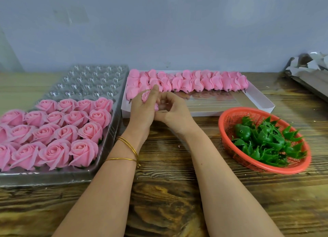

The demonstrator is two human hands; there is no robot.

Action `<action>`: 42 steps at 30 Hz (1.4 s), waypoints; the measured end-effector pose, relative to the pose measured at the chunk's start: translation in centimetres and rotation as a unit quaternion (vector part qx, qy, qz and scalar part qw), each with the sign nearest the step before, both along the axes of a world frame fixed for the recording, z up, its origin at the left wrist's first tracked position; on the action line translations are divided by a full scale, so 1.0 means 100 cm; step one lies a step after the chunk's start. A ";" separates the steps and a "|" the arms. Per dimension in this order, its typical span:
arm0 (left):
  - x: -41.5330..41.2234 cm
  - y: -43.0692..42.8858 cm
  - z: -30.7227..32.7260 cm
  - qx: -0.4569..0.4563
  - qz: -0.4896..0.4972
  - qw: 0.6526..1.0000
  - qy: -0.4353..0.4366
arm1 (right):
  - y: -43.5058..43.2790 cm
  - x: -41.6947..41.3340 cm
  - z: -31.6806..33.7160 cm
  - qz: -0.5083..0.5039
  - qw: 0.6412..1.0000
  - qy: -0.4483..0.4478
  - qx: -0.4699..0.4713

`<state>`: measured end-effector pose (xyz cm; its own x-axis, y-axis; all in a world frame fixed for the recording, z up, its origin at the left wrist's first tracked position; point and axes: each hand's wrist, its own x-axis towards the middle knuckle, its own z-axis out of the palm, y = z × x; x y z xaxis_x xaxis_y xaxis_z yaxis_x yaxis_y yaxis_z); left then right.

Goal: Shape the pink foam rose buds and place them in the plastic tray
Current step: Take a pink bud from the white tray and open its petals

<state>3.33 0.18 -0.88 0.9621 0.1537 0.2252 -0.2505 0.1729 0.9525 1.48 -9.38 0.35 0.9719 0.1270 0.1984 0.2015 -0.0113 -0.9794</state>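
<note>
My left hand (142,110) grips a pink foam rose bud (146,95) in front of the white box. My right hand (173,108) is curled against it, its fingertips pinching the bud's lower petals (156,106). The clear plastic tray (113,119) on the left holds several opened pink roses (53,130) in its near rows; its far cups (92,80) hold nothing. Several unshaped buds (195,82) lie in rows in the white box (257,101) behind my hands.
A red plastic basket (230,116) at the right holds several green calyx pieces (266,140). Crumpled grey paper and a box (310,71) sit at the far right. The wooden table (168,192) ends at a grey wall.
</note>
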 end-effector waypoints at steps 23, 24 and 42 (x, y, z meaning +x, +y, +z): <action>-0.009 0.000 0.005 0.125 0.058 0.989 -0.046 | 0.000 -0.002 0.009 -0.078 0.996 -0.011 0.039; -0.009 0.000 0.004 0.146 0.063 0.986 -0.050 | 0.000 -0.002 0.010 -0.084 0.995 -0.018 0.042; -0.010 -0.008 -0.001 0.121 0.032 0.990 -0.066 | 0.003 -0.004 0.009 -0.110 0.993 -0.033 -0.037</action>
